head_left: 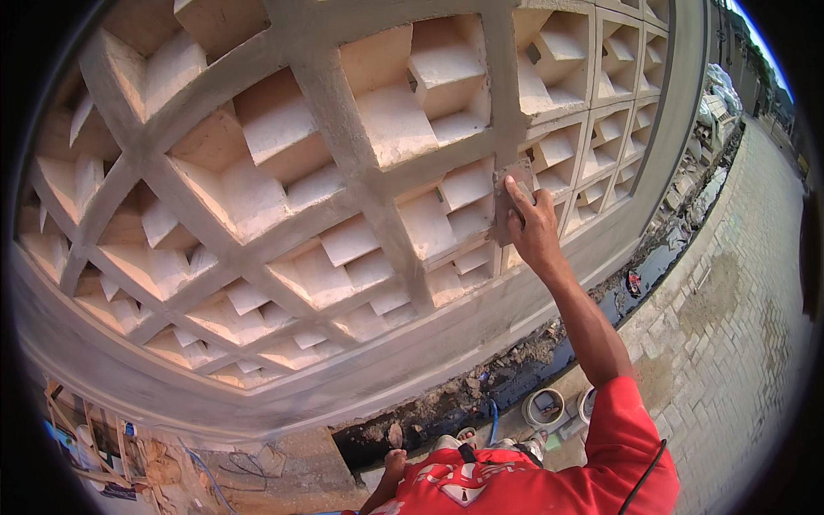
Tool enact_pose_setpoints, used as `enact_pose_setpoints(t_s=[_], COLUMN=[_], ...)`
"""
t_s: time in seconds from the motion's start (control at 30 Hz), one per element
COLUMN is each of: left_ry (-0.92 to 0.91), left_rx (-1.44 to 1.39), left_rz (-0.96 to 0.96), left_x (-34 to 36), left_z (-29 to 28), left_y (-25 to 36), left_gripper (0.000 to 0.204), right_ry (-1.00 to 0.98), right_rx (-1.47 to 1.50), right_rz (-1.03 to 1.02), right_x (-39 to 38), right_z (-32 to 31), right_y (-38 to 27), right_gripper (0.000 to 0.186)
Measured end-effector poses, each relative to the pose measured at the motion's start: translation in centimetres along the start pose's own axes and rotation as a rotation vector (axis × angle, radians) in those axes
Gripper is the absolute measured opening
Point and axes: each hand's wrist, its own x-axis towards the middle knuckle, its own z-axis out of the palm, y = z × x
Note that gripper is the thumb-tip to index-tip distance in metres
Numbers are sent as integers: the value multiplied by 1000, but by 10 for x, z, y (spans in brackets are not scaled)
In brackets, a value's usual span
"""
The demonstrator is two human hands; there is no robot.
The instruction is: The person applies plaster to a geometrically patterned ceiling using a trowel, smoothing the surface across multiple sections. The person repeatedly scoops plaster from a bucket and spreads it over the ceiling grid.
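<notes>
With my arm stretched up and forward, my right hand (534, 225) presses a thin, grey-brown rectangular plate (512, 176) flat against an upright cement rib of the wall. The index finger lies along its face; the plate's exact kind is unclear. Around it is a pale lattice block wall (378, 129), its square openings framed by grey cement ribs. My left hand (395, 463) is low, close to my body, and its fingers look curled. A brownish lump (395, 435) shows just above that hand, but I cannot tell whether it is held.
Below the wall runs a ditch (549, 365) with dark water and rubble. On its near side stand a white bucket (543, 408) and a second bucket (588, 405), by a blue hose (493, 421). Paving (738, 283) stretches along the right. Wooden pieces (94, 446) lie lower left.
</notes>
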Motion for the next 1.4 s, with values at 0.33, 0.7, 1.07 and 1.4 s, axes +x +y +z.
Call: enact_pose_setpoints(t_s=[0.33, 0.7, 1.07, 1.4], left_ry=[-58, -200, -248, -273], left_rx=[147, 96, 70, 251], left_rz=[114, -166, -75, -43], left_x=[14, 31, 52, 42], left_z=[-25, -54, -55, -47], left_y=[-47, -25, -32, -23], left_gripper=[15, 18, 21, 14], right_ry=[247, 94, 116, 248], right_rx=[391, 423, 430, 38], right_rz=[255, 329, 390, 41], right_x=[49, 1, 28, 94], right_z=[-16, 9, 25, -74], right_y=[-23, -137, -147, -75], right_gripper=[55, 52, 52, 57])
